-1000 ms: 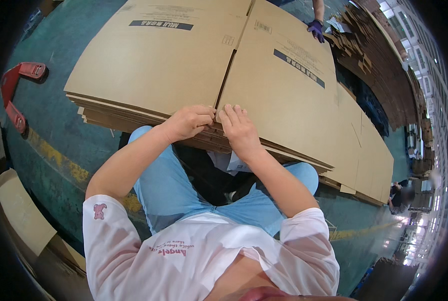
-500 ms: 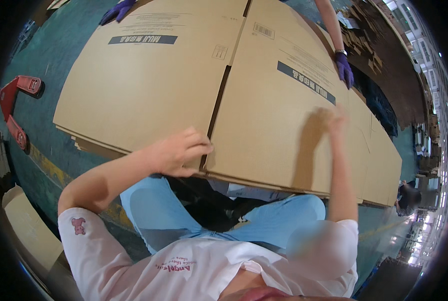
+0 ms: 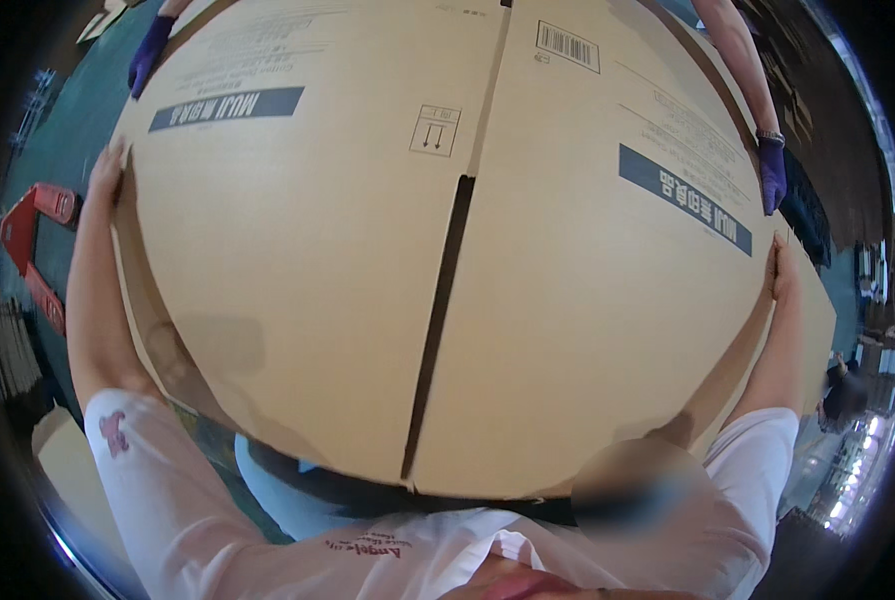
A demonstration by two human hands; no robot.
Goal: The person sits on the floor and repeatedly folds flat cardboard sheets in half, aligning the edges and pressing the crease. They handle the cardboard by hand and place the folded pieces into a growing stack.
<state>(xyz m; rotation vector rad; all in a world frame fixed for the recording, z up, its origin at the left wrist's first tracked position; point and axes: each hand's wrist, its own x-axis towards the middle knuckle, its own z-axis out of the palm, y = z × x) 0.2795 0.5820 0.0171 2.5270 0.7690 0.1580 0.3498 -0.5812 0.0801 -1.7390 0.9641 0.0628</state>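
Observation:
A large flattened cardboard box [image 3: 297, 260], brown with dark printed bands and a slot up its middle, spreads across the view close to me. My left hand [image 3: 107, 172] grips its left edge, arm stretched out. On the right edge my right hand [image 3: 784, 272] is closed in the same way; the fingers of both hands are partly hidden by the board. A co-worker's purple-gloved hands, one [image 3: 150, 58] at the far left edge and one [image 3: 772, 175] at the far right edge, also touch the board.
More cardboard [image 3: 815, 325] shows beneath the right side. A red forked metal piece [image 3: 19, 232] lies on the green floor at left. Another cardboard piece [image 3: 72, 460] is at lower left. A person [image 3: 841, 395] is farther off at right.
The cardboard has come up and nearer to me, covering most of my legs. My hands have moved outward from its front part to its two side edges. The co-worker's hands have spread apart.

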